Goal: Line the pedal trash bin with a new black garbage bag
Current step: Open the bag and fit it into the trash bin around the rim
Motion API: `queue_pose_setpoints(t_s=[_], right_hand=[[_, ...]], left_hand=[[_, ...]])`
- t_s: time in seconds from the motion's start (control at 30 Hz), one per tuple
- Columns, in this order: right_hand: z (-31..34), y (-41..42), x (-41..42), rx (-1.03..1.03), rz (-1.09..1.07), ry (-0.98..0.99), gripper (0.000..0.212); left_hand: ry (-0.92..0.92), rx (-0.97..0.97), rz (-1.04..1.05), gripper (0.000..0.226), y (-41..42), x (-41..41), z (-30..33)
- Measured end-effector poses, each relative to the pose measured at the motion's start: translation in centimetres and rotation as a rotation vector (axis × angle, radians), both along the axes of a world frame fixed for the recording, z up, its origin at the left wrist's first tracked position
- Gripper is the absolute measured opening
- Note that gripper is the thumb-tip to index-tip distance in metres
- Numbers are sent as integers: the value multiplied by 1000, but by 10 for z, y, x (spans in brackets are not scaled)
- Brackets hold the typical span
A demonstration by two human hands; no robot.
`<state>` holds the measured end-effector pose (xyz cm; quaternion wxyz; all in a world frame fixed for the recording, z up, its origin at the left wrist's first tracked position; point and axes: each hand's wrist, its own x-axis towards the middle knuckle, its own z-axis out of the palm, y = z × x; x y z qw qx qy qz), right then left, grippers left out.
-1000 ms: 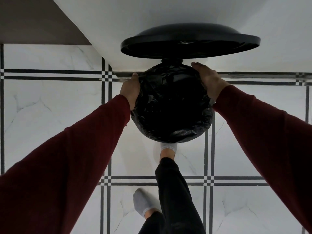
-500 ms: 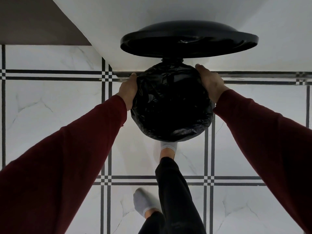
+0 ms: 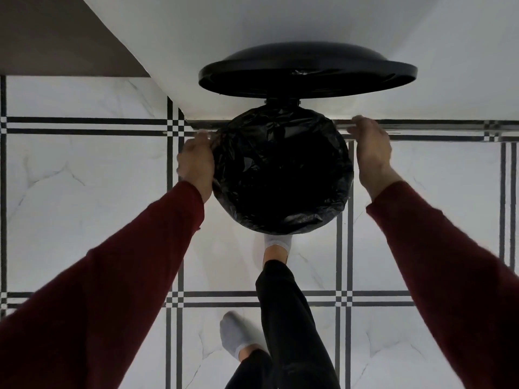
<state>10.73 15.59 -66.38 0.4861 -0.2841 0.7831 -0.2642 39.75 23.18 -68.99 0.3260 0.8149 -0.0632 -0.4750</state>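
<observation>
I look straight down into the round pedal bin, whose mouth is covered by a crinkled black garbage bag (image 3: 280,175) folded over the rim. The black lid (image 3: 306,71) stands open behind it. My left hand (image 3: 196,161) presses against the bag's left edge with its fingers curled on the plastic, slightly blurred. My right hand (image 3: 372,153) hovers just off the right side of the rim, fingers extended, with a narrow gap to the bag. My socked foot (image 3: 278,242) rests at the bin's front, where the pedal is hidden.
A white wall (image 3: 280,23) rises right behind the bin. The floor (image 3: 84,192) is white marble tile with black grid lines. My other foot (image 3: 236,338) stands further back.
My right hand has come off the bag's rim and moved out to the right. My left hand has slid a little down the left side. The lid stays open.
</observation>
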Motion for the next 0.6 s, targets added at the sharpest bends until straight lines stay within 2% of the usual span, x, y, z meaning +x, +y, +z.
queue_pose_setpoints(t_s=[0.03, 0.1, 0.13, 0.23, 0.33, 0.4, 0.53, 0.6], right_hand=[[6, 14, -4, -64, -72, 60, 26], [9, 45, -9, -104, -249, 62, 17], [7, 60, -9, -68, -323, 64, 16], [9, 94, -2, 153, -420, 38, 14], [7, 108, 5, 377, -442, -288, 31], [4, 109, 8, 410, -484, -439, 37], [-4, 104, 5, 445, -574, -604, 42], [-2, 102, 2, 504, -552, -549, 43]], left_hand=[[-59, 15, 54, 59, 9, -2, 2], [-25, 0, 178, 39, 26, -12, 4], [27, 11, 235, 29, 37, -18, 0], [240, 105, 292, 26, 66, -37, 10], [508, 183, 344, 41, 80, -52, 19], [569, 166, 389, 38, 81, -57, 24], [570, 154, 461, 36, 79, -57, 25], [581, 165, 459, 35, 79, -57, 26]])
